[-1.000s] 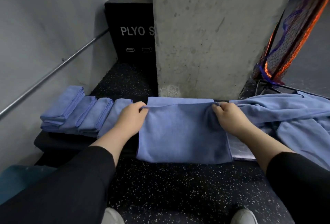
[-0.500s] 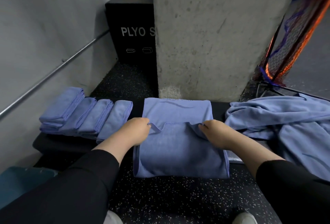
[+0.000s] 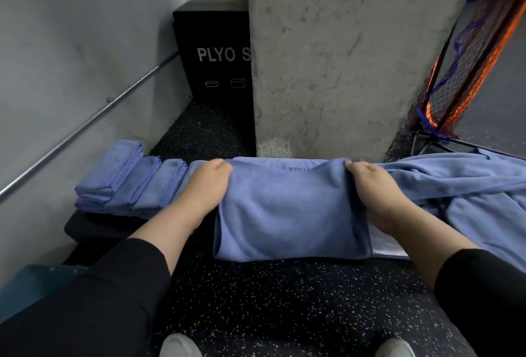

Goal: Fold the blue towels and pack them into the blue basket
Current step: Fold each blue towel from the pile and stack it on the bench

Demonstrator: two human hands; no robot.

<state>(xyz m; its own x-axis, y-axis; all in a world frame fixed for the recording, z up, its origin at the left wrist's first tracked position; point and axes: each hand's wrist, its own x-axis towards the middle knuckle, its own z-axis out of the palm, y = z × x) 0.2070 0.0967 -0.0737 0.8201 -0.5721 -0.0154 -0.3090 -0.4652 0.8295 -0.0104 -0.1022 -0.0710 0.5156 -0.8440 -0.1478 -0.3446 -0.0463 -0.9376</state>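
Both hands are pinching the towel (image 3: 290, 214) at its far corners, left hand (image 3: 205, 186) and right hand (image 3: 373, 188) (fingertips tucked into cloth), at mid-frame. 4 folded towels (image 3: 128, 183) are lying at left; a loose pile (image 3: 469, 186) at right.
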